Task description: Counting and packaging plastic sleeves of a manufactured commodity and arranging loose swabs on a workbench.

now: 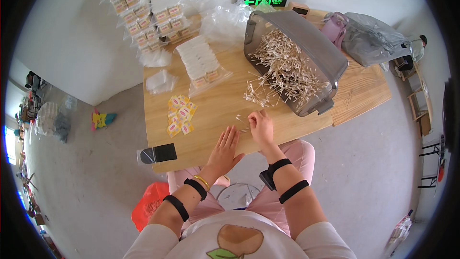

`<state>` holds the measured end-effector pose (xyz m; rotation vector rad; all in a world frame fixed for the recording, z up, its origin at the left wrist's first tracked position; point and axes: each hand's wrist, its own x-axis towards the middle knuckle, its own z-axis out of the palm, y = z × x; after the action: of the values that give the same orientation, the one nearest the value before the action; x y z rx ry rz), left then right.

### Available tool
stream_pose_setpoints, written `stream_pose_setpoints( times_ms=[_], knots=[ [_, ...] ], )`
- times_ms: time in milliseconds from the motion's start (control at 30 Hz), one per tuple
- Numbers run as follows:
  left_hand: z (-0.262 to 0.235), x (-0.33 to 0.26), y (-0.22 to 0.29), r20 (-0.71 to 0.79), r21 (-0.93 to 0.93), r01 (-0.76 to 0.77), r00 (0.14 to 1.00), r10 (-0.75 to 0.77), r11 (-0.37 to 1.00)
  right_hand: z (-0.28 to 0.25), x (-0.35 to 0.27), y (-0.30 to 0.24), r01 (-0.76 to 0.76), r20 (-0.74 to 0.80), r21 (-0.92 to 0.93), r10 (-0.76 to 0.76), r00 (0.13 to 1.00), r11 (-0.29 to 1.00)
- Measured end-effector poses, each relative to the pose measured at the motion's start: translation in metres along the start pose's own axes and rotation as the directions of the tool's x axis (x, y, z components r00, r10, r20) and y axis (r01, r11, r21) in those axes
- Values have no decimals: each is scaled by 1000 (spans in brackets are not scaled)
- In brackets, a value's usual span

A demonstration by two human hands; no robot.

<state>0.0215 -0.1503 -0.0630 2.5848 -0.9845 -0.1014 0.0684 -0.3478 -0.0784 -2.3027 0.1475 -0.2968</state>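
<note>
My left hand (pixel 225 147) lies flat on the wooden table (pixel 211 105), fingers spread, holding nothing. Just to its right, my right hand (pixel 261 127) has its fingers curled over a few cotton swabs (pixel 242 120) lying loose on the wood. Beyond them a grey plastic bin (pixel 306 43) lies tipped on its side, and a heap of cotton swabs (pixel 282 74) spills out of it onto the table. Small yellow and red printed packets (pixel 179 115) lie left of my hands.
A stack of white sachets in clear wrap (pixel 201 62) and bagged small boxes (pixel 139 14) fill the table's far left. A dark flat sleeve (pixel 158 153) overhangs the near left edge. Clear plastic bags (pixel 225 19), a grey bag (pixel 373 38), a red basket (pixel 151 204) on the floor.
</note>
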Motion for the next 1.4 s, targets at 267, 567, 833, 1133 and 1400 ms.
stream_pose_setpoints(
  times_ms=[267, 567, 833, 1133, 1400],
  knots=[
    [0, 3, -14, -18, 84, 30, 999, -29, 996, -2, 8, -13, 135, -38, 3, -134, 990, 991],
    [5, 4, -16, -73, -7, 50, 996, -50, 999, -27, 48, 10, 77, -65, -360, -107, 992, 930],
    [2, 2, -14, -99, -19, 45, 994, -47, 999, -32, 55, 10, 85, -77, -353, -120, 990, 932],
    [1, 1, -14, -122, -27, 36, 992, -39, 999, -26, 52, 18, 151, 14, -367, -157, 987, 918],
    [2, -1, -17, -114, -19, 40, 993, -42, 999, 6, 18, -12, 300, 170, -156, -273, 947, 941]
  ],
)
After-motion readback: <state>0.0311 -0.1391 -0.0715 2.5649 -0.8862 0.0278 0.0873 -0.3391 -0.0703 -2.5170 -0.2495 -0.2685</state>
